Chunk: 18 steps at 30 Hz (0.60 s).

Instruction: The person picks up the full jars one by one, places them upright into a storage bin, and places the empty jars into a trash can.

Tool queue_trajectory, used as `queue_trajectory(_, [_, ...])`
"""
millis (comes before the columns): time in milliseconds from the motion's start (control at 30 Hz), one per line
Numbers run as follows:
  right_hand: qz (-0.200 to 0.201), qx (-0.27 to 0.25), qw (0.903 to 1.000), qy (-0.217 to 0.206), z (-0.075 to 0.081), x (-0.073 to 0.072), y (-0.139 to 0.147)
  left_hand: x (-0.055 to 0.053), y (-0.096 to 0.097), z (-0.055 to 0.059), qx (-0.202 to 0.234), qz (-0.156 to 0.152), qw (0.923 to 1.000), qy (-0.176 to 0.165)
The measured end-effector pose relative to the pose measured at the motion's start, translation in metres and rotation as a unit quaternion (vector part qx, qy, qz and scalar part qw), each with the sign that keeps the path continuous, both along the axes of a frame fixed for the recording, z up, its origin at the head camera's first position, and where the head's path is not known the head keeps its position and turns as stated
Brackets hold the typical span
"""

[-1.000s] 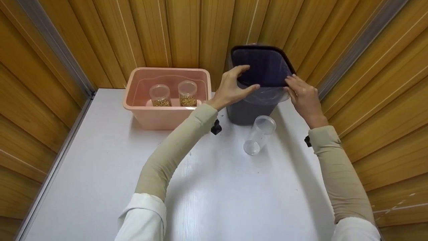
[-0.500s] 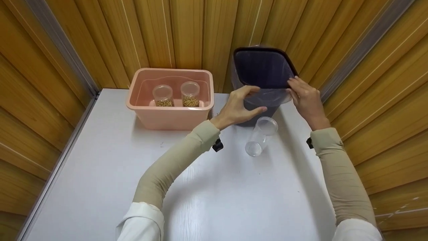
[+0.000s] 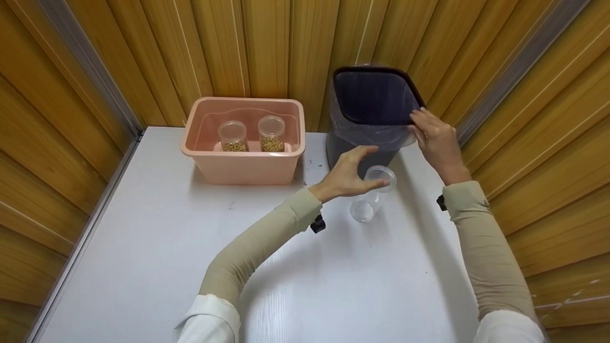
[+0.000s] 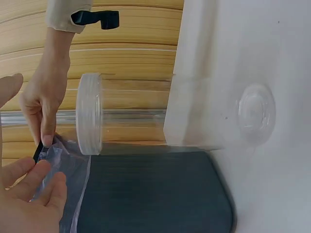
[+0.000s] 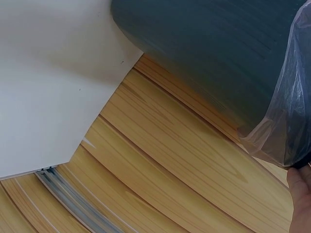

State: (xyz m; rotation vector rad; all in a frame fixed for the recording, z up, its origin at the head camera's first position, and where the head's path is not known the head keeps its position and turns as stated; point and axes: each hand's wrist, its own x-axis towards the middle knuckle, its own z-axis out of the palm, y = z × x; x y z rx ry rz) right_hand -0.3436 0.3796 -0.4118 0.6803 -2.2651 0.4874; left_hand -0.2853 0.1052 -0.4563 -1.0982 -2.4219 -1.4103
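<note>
A tall clear plastic jar (image 3: 363, 211) stands upright on the white table in front of the dark grey trash bin (image 3: 337, 147). My left hand (image 3: 344, 177) hovers at its top, thumb and fingers spread apart; in the head view the thumb overlaps the jar's upper end (image 4: 89, 114). Whether it touches the jar I cannot tell. At the bin's right front corner, my right hand (image 3: 436, 139) pinches the black rim, with the thumb below and the fingers on top. A translucent bag (image 3: 355, 133) lines the bin and hangs over its outside.
Left of the bin sits a pink plastic tub (image 3: 240, 170) holding two clear jars, one (image 3: 233, 139) beside the other (image 3: 272, 137), each partly filled with tan beans or pellets. Wood-patterned walls (image 3: 267, 52) close in the white table (image 3: 143, 228) behind and at both sides.
My left hand has come down from the bin's opening toward me, to the top of the tall clear jar. My right hand keeps its pinch on the rim.
</note>
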Motion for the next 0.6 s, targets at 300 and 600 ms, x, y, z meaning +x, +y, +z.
queue_trajectory(300, [-0.006, 0.008, 0.9999, 0.008, 0.005, 0.002, 0.005, 0.008, 0.022, -0.022, -0.039, 0.009, 0.9973, -0.062])
queue_trajectory(600, [0.005, -0.006, 1.0000, 0.004, -0.001, -0.002, 0.000, 0.011, 0.026, -0.041, -0.019, 0.026, 0.9957, -0.086])
